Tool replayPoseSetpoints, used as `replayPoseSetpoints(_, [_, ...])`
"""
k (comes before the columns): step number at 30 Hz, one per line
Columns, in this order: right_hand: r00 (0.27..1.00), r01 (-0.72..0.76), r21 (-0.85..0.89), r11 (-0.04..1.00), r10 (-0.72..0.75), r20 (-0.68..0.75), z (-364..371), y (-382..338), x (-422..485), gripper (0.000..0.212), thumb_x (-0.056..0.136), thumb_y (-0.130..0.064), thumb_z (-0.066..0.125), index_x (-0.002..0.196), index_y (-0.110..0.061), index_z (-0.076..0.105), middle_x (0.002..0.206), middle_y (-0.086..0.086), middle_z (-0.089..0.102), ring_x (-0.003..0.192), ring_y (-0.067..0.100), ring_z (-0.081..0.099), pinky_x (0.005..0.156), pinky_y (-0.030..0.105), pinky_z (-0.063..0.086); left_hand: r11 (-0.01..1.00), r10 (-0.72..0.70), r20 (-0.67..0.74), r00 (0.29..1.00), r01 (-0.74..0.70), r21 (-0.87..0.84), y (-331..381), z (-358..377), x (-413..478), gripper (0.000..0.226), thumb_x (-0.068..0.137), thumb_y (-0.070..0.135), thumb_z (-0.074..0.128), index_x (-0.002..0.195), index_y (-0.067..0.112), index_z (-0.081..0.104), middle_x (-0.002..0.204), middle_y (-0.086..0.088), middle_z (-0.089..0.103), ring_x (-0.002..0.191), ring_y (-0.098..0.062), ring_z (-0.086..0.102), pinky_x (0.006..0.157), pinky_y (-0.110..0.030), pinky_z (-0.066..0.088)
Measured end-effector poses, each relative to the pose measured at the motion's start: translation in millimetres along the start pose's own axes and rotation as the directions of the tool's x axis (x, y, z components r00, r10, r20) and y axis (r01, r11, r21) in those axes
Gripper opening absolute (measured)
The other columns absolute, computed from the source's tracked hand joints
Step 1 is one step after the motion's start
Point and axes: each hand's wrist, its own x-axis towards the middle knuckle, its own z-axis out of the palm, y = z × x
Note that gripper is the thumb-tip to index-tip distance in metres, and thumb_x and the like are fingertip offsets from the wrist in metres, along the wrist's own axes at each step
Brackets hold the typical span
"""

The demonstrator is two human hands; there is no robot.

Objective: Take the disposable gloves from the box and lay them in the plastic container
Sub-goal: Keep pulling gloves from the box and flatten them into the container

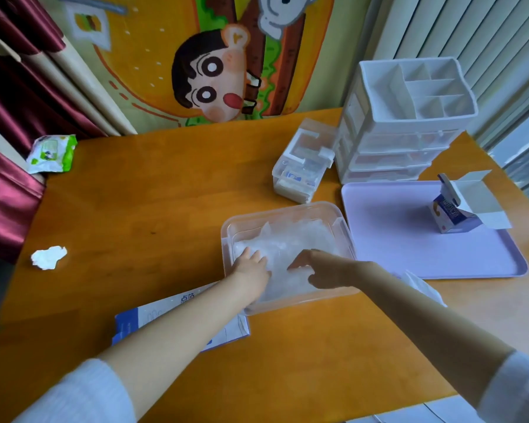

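Under the left hand (251, 268), the gloves (290, 239) are thin, crinkled, translucent film inside a clear, glossy plastic container (287, 206). The worktop (165, 209) around it is smooth, probably varnished wood.

table (165, 209): orange-brown wood
tray (394, 245): pale lilac
gloves (290, 242): clear white
curtain (9, 96): maroon
organizer (409, 96): white

Bare table (135, 209) lies open left of the container (281, 208). A tray (409, 248) crowds its right side, a small case (300, 166) stands behind, a flat box (153, 315) lies near-left.
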Motion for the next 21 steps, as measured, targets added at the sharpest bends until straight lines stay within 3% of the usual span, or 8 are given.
replayPoseSetpoints(2, [0.997, -0.039, 0.056, 0.998, 0.034, 0.073, -5.9, -2.3, 2.3, 0.047, 0.091, -0.002, 0.044, 0.133, -0.021, 0.052, 0.140, -0.001, 0.046, 0.130, 0.017, 0.041, 0.110, 0.030, 0.033, 0.998, 0.021, 0.014, 1.000, -0.020, -0.058, -2.2, -2.3, 5.2, 0.062, 0.091, 0.007, 0.054, 0.147, 0.018, 0.032, 0.153, -0.014, 0.023, 0.142, -0.031, 0.017, 0.115, -0.044, 0.014])
replayPoseSetpoints(4, [0.999, -0.037, 0.111, 0.993, 0.039, -0.017, -11.4, -3.4, 5.1, 0.033, 0.097, -0.013, 0.044, 0.126, -0.020, 0.059, 0.130, -0.002, 0.057, 0.120, 0.016, 0.052, 0.106, 0.031, 0.039, 0.985, 0.001, -0.085, 0.996, -0.016, -0.171, -5.6, -9.2, 4.0, 0.055, 0.088, -0.003, 0.051, 0.140, 0.015, 0.044, 0.142, -0.012, 0.040, 0.132, -0.029, 0.034, 0.107, -0.038, 0.027])
replayPoseSetpoints(7, [0.973, -0.021, 0.165, 0.986, 0.058, -0.223, -11.3, -3.1, 9.0, 0.030, 0.101, -0.015, 0.038, 0.118, -0.011, 0.062, 0.113, 0.002, 0.066, 0.098, 0.016, 0.063, 0.090, 0.029, 0.049, 0.921, -0.162, -0.261, 0.952, 0.050, -0.387, -6.0, -15.3, 1.4, 0.050, 0.083, -0.013, 0.046, 0.126, 0.010, 0.056, 0.127, -0.011, 0.054, 0.118, -0.029, 0.048, 0.094, -0.036, 0.039])
replayPoseSetpoints(10, [0.964, -0.037, 0.055, 0.998, 0.051, -0.260, -2.7, -1.2, 16.4, 0.028, 0.097, -0.009, 0.047, 0.123, -0.011, 0.057, 0.116, 0.007, 0.064, 0.100, 0.021, 0.063, 0.086, 0.031, 0.050, 0.832, -0.263, -0.240, 0.935, 0.094, -0.547, 4.1, -12.5, 8.5, 0.047, 0.085, -0.012, 0.041, 0.128, 0.005, 0.050, 0.126, -0.014, 0.050, 0.115, -0.031, 0.049, 0.087, -0.039, 0.043])
replayPoseSetpoints(13, [0.990, -0.052, -0.133, 0.990, 0.033, -0.137, 7.9, -1.4, 24.9, 0.051, 0.091, -0.018, 0.062, 0.138, -0.017, 0.041, 0.134, 0.006, 0.050, 0.117, 0.024, 0.053, 0.095, 0.035, 0.044, 0.839, -0.246, -0.114, 0.963, 0.152, -0.523, 16.1, -3.6, 23.1, 0.044, 0.095, 0.011, 0.048, 0.138, 0.008, 0.036, 0.133, -0.014, 0.036, 0.121, -0.033, 0.040, 0.088, -0.039, 0.042])
replayPoseSetpoints(16, [0.998, -0.052, -0.372, 0.927, 0.031, -0.062, 16.8, 1.7, 32.2, 0.075, 0.085, -0.025, 0.068, 0.146, -0.019, 0.024, 0.144, 0.008, 0.032, 0.123, 0.029, 0.047, 0.095, 0.038, 0.042, 0.864, -0.226, 0.002, 0.974, 0.201, -0.461, 20.7, 8.2, 38.6, 0.064, 0.092, 0.029, 0.059, 0.143, 0.014, 0.025, 0.143, -0.014, 0.023, 0.130, -0.038, 0.030, 0.094, -0.042, 0.040])
replayPoseSetpoints(18, [0.996, -0.075, -0.465, 0.882, 0.049, -0.068, 18.7, 7.8, 36.9, 0.083, 0.084, -0.027, 0.070, 0.147, -0.016, 0.018, 0.147, 0.010, 0.024, 0.126, 0.030, 0.043, 0.097, 0.038, 0.041, 0.875, -0.235, 0.030, 0.972, 0.225, -0.428, 21.0, 12.6, 42.4, 0.074, 0.087, 0.023, 0.066, 0.145, 0.017, 0.020, 0.145, -0.012, 0.019, 0.132, -0.039, 0.026, 0.096, -0.043, 0.041])
replayPoseSetpoints(21, [0.992, -0.120, -0.576, 0.808, 0.077, -0.098, 18.9, 18.1, 42.4, 0.095, 0.082, -0.035, 0.071, 0.150, -0.016, 0.008, 0.151, 0.013, 0.015, 0.130, 0.030, 0.037, 0.105, 0.036, 0.034, 0.878, -0.238, 0.040, 0.970, 0.233, -0.417, 21.3, 15.2, 44.9, 0.081, 0.085, 0.003, 0.059, 0.149, 0.020, 0.010, 0.149, -0.012, 0.013, 0.135, -0.041, 0.022, 0.093, -0.041, 0.045])
